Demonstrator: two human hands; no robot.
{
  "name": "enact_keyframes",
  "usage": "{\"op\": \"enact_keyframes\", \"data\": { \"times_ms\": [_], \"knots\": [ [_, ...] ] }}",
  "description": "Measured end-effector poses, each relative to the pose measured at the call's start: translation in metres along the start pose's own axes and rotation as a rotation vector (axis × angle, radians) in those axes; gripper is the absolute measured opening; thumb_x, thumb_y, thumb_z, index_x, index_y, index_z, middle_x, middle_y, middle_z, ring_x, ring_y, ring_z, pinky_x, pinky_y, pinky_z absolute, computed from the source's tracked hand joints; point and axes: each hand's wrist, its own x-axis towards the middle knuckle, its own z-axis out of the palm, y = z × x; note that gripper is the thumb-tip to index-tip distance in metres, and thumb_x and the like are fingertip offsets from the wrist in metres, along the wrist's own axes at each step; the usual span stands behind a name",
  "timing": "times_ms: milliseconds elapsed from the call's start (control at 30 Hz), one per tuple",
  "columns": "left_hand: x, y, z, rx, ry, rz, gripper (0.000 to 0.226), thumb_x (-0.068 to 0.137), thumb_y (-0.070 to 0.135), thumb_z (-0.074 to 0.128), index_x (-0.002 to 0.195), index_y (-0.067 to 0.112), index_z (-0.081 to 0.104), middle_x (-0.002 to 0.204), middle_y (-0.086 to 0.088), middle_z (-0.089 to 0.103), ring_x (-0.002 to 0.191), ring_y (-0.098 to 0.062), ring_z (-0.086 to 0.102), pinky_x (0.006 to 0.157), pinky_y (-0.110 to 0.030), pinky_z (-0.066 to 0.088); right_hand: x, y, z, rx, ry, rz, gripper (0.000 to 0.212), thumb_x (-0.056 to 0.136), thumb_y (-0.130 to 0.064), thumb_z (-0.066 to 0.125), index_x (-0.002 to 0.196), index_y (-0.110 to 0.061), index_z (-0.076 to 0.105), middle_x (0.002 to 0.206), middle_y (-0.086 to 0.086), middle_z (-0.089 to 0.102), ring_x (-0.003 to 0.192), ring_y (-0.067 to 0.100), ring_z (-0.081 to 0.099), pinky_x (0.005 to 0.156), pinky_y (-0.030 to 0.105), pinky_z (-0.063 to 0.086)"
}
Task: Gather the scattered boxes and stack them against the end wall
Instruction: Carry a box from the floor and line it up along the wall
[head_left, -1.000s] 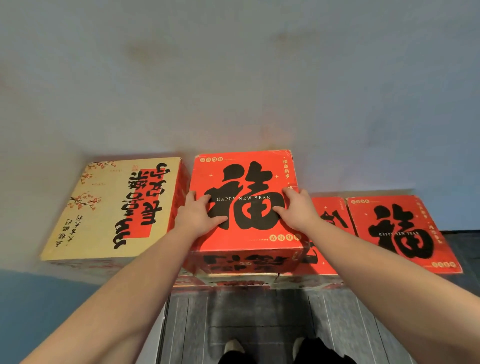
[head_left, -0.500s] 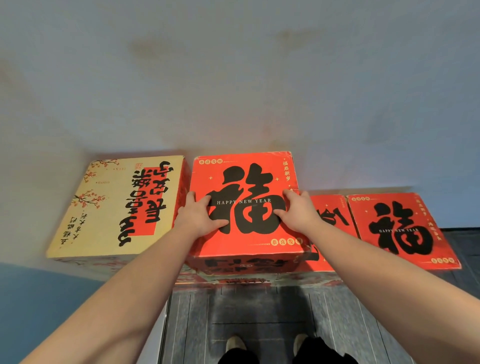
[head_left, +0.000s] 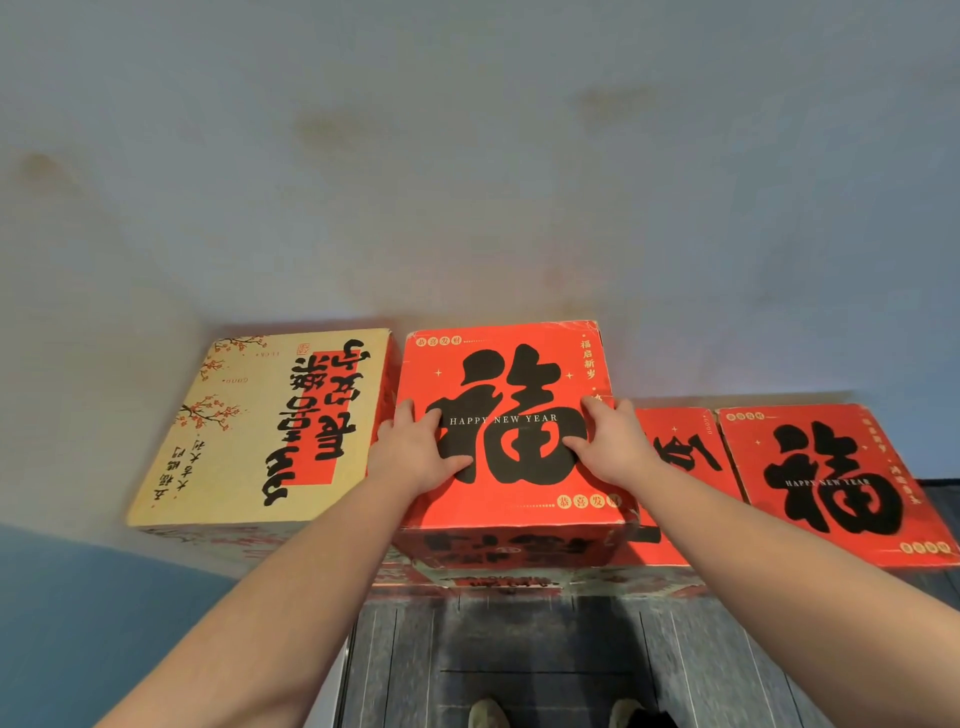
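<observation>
A red box (head_left: 511, 512) with a large black character and "HAPPY NEW YEAR" sits on top of a lower row of boxes against the end wall (head_left: 467, 182). My left hand (head_left: 415, 454) lies flat on its lid near the left edge. My right hand (head_left: 610, 447) lies flat near the right edge. Neither hand curls around anything. A cream box (head_left: 249, 431) with black and red lettering stands right beside it on the left at about the same height. To the right, lower down, are a partly hidden red box (head_left: 680, 457) and another red box (head_left: 831, 478).
A side wall with a blue lower band (head_left: 78, 597) closes the left side. Grey plank flooring (head_left: 519, 654) runs toward me from the boxes. My shoes (head_left: 488, 714) show at the bottom edge. Floor continues to the right of the low red boxes.
Both hands stay pressed on the red box's lid in the same places. Only the view has shifted slightly.
</observation>
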Motion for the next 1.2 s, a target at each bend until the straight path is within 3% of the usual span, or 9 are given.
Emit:
{"op": "enact_keyframes", "data": {
  "times_ms": [300, 767, 1200],
  "knots": [
    [0.004, -0.012, -0.015, 0.041, 0.065, 0.002, 0.08, 0.078, 0.067, 0.058, 0.144, 0.031, 0.03, 0.157, -0.007, 0.015, 0.144, -0.028, 0.014, 0.108, -0.05, 0.035, 0.008, -0.011, 0.009, 0.027, -0.006, -0.028, 0.056, 0.092, -0.027, 0.064, 0.14, -0.011, 0.041, 0.136, 0.017, 0.035, 0.126, 0.036, 0.045, 0.105, 0.04, 0.04],
    [0.009, -0.035, -0.019, 0.054, 0.076, -0.041, 0.067, 0.083, 0.065, 0.051, 0.137, 0.03, 0.038, 0.155, -0.007, 0.02, 0.142, -0.029, 0.019, 0.105, -0.05, 0.036, 0.016, -0.02, 0.028, -0.007, -0.004, -0.01, 0.058, 0.091, -0.031, 0.063, 0.142, -0.015, 0.038, 0.138, 0.016, 0.032, 0.128, 0.037, 0.042, 0.106, 0.043, 0.042],
    [0.009, -0.024, -0.021, 0.087, 0.039, -0.022, 0.068, 0.085, 0.066, 0.047, 0.142, 0.03, 0.035, 0.155, -0.006, 0.022, 0.142, -0.027, 0.019, 0.106, -0.052, 0.036, 0.016, -0.017, 0.026, -0.075, -0.055, -0.018, 0.061, 0.095, -0.033, 0.056, 0.147, -0.015, 0.03, 0.146, 0.017, 0.024, 0.135, 0.037, 0.032, 0.111, 0.045, 0.035]
  ]
}}
